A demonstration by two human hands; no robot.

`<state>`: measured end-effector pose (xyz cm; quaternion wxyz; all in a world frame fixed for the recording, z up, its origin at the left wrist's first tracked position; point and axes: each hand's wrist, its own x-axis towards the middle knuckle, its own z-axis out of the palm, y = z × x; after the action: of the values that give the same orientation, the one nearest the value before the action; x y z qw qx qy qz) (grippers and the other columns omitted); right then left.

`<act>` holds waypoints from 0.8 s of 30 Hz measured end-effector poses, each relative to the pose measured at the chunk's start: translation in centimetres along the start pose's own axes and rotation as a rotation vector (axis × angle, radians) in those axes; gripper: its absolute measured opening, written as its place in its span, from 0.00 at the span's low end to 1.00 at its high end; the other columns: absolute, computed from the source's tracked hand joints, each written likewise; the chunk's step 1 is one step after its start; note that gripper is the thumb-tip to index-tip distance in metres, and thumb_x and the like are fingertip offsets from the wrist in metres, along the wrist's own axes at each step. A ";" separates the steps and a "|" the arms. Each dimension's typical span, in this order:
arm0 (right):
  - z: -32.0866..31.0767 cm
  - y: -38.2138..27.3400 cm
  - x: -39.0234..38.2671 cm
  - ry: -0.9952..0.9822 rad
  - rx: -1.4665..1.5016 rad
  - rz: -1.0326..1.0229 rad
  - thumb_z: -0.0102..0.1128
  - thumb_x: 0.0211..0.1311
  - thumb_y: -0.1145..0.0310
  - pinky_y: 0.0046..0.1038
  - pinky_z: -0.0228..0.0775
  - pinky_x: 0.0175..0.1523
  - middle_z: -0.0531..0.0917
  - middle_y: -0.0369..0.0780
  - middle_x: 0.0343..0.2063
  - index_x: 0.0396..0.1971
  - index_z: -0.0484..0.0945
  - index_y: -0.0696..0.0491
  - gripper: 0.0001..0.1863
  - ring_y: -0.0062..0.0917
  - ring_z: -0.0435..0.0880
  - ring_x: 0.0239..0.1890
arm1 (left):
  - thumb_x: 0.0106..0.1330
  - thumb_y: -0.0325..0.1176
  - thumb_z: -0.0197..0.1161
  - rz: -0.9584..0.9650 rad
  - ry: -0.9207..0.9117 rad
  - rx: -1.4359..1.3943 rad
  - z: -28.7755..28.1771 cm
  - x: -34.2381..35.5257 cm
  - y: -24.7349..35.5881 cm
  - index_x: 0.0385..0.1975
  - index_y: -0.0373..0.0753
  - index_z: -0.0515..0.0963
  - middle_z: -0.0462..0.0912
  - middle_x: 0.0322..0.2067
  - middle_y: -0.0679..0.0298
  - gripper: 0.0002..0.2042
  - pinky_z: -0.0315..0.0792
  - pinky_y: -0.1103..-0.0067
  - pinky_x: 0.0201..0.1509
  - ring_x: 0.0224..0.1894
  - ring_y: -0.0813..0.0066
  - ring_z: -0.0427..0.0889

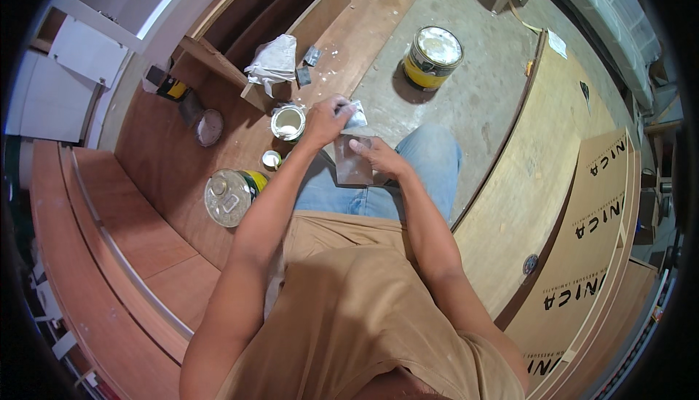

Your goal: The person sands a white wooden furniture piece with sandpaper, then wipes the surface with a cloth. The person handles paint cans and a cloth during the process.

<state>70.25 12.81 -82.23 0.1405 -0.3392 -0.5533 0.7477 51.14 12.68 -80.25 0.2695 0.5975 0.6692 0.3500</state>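
My left hand (329,117) is closed on a small flat metal spreader (356,115) smeared with white paste. Just below it, over my lap, my right hand (380,158) grips a grey-brown rectangular plate (353,163) with its thumb on top. The spreader is close to the plate's far edge; I cannot tell whether they touch. Left of my hands stands an open can of whitish paste (288,123). Nearer to me is a small white tub (271,160). A larger tin (227,197) with a yellow label stands beside my left forearm.
A yellow-and-black can (434,59) with a white-smeared lid stands ahead on the concrete. At the far left, a wooden cabinet frame (269,21) has a white cloth (273,64) by its edge. Right of me lie a plywood sheet (531,174) and printed brown board (590,232).
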 end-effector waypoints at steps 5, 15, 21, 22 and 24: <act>-0.4 0.6 1.3 0.493 0.434 -0.175 0.57 0.68 0.63 0.24 0.71 0.51 0.82 0.38 0.43 0.55 0.74 0.61 0.21 0.21 0.79 0.43 | 0.62 0.42 0.63 -0.268 0.194 -0.050 0.4 -2.0 -1.4 0.35 0.36 0.83 0.86 0.31 0.52 0.14 0.76 0.66 0.41 0.36 0.56 0.86; 0.6 1.1 1.7 0.731 0.344 -0.399 0.62 0.64 0.70 0.22 0.71 0.52 0.83 0.40 0.45 0.57 0.73 0.63 0.23 0.21 0.79 0.46 | 0.58 0.43 0.64 -0.266 0.174 0.136 3.3 -3.6 1.7 0.34 0.37 0.83 0.84 0.30 0.48 0.15 0.74 0.61 0.42 0.36 0.47 0.83; 0.4 1.6 1.5 0.667 0.206 -0.451 0.61 0.64 0.70 0.24 0.70 0.56 0.82 0.41 0.48 0.58 0.72 0.63 0.24 0.22 0.79 0.49 | 0.58 0.43 0.63 -0.220 0.153 0.148 3.4 -2.3 2.8 0.33 0.37 0.82 0.84 0.29 0.48 0.15 0.74 0.61 0.40 0.35 0.47 0.83; 0.4 1.5 1.5 0.661 0.192 -0.468 0.61 0.64 0.70 0.24 0.69 0.57 0.82 0.41 0.48 0.58 0.72 0.63 0.24 0.22 0.79 0.49 | 0.58 0.44 0.62 -0.234 0.124 0.145 3.1 -2.2 3.3 0.33 0.37 0.82 0.84 0.30 0.46 0.15 0.73 0.59 0.42 0.36 0.45 0.83; 0.2 1.4 1.5 0.635 0.162 -0.482 0.60 0.65 0.70 0.25 0.69 0.57 0.82 0.42 0.48 0.58 0.72 0.64 0.23 0.22 0.79 0.49 | 0.58 0.43 0.61 -0.236 0.112 0.157 3.0 -2.0 3.4 0.34 0.37 0.81 0.83 0.31 0.45 0.15 0.73 0.57 0.43 0.37 0.44 0.82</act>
<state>69.23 13.06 -83.99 0.5021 -0.4016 -0.4853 0.5925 55.79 11.30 -79.52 0.2236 0.5135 0.7740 0.2955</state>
